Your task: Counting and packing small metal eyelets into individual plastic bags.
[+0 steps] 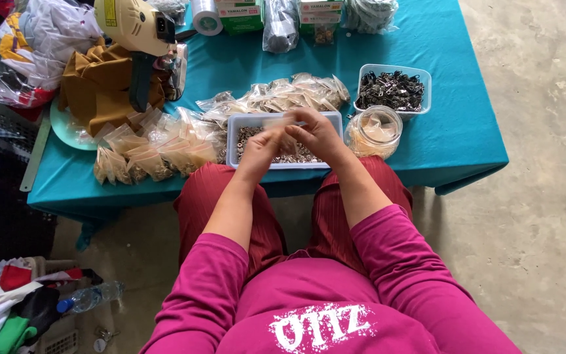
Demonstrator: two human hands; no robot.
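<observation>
My left hand (261, 149) and my right hand (317, 133) meet above a pale blue tray (233, 139) of small metal pieces at the table's front edge. Together they pinch a small clear plastic bag (278, 122), which looks blurred. Filled little bags (155, 151) lie piled left of the tray, and more of them (283, 95) lie behind it. A round clear jar (375, 131) stands just right of my right hand.
The table has a teal cloth (453, 131). A second tray of dark metal clips (393, 90) sits behind the jar. A yellow machine (135, 29) stands on brown fabric at the back left. Boxes and bags line the far edge. A water bottle (90, 298) lies on the floor.
</observation>
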